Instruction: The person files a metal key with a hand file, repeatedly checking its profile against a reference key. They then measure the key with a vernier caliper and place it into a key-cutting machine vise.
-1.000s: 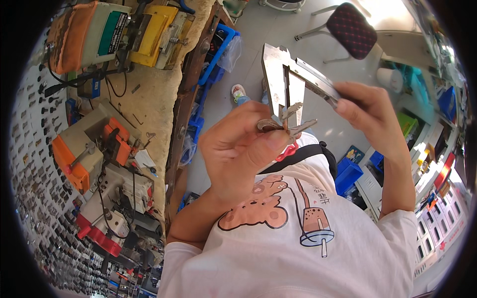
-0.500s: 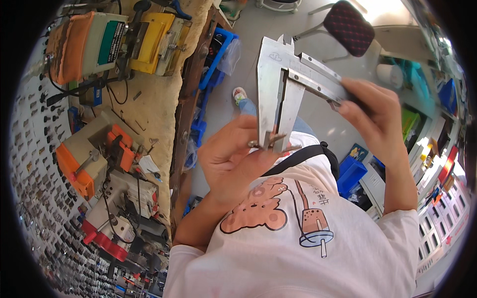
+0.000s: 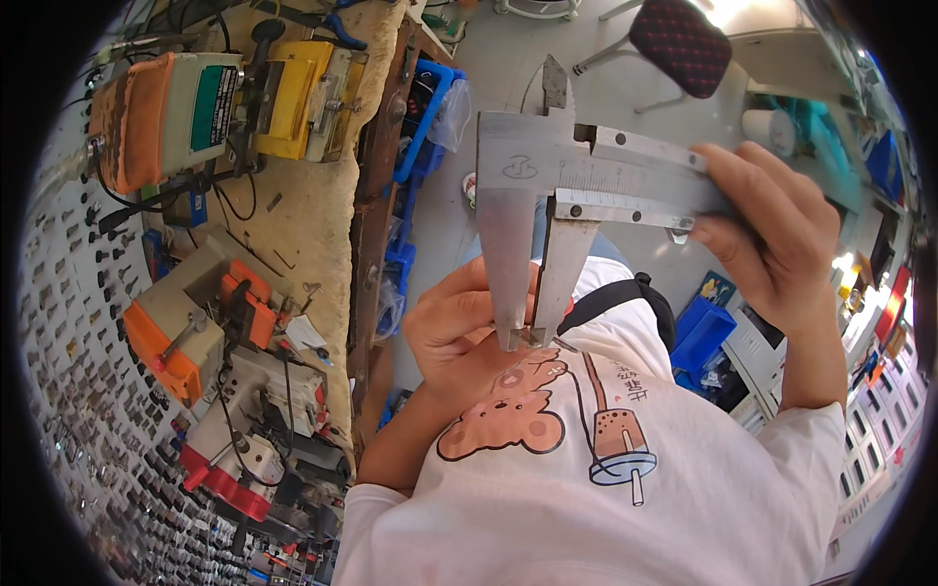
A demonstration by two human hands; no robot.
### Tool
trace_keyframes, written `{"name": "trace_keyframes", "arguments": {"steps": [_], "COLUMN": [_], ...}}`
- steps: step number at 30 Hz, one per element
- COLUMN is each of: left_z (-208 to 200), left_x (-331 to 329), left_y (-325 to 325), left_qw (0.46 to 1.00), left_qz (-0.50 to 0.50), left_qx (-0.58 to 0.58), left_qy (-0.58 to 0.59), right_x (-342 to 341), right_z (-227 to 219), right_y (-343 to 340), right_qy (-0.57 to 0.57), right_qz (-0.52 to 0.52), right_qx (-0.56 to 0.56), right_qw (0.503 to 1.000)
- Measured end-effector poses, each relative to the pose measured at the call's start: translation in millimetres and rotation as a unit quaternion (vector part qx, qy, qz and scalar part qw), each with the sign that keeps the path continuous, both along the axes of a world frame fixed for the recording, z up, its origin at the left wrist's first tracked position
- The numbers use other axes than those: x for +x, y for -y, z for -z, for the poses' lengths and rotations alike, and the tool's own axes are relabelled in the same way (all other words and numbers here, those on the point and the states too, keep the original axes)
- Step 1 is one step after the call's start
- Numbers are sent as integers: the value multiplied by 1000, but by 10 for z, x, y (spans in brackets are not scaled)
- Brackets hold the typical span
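Observation:
A steel vernier caliper is held up in front of my chest, its long jaws pointing down. My right hand grips the end of its beam between thumb and fingers. My left hand is closed at the jaw tips, pinching a small metal piece that sits between them. A gap shows between the jaws. My fingers and the jaws hide most of the piece, so its full shape cannot be made out.
To the left, a worn workbench bears an orange-and-grey machine, a yellow-topped clamp unit and a second orange-and-grey machine. Many keys hang beyond it. A blue bin and a dark chair stand to the right.
The caliper has come lower and turned its face more toward view. My right hand has shifted right and down. The metal piece's thin ends at my left fingers show less now.

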State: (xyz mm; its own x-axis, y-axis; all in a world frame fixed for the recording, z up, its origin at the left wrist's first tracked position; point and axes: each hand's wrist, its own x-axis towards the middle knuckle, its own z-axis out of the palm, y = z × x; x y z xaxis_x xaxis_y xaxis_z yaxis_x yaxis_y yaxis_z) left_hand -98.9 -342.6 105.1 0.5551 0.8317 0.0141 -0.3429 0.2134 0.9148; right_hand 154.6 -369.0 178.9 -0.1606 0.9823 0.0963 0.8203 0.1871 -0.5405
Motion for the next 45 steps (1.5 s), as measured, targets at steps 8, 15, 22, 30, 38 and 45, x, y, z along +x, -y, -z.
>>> {"name": "trace_keyframes", "arguments": {"steps": [8, 15, 22, 30, 38, 45], "left_z": [-20, -71, -129, -308, -394, -392], "left_x": [0, 5, 34, 103, 126, 132], "left_y": [-6, 3, -4, -45, -62, -71], "left_qw": [1000, 999, 998, 959, 980, 978], "left_qz": [8, 13, 7, 5, -16, -36], "left_qx": [28, 17, -7, -278, -177, -176], "left_qy": [-9, -30, -58, 61, -90, -110], "right_x": [15, 25, -3, -5, 30, -13], "right_z": [11, -17, 19, 403, 484, 489], "right_y": [-12, -7, -26, -26, -29, -15], "right_qy": [1, 10, -42, -228, -247, -266], "right_qz": [-23, -32, 5, 76, 139, 135], "right_qx": [26, 35, -44, -157, -190, -200], "right_qw": [999, 999, 998, 958, 940, 933]}}
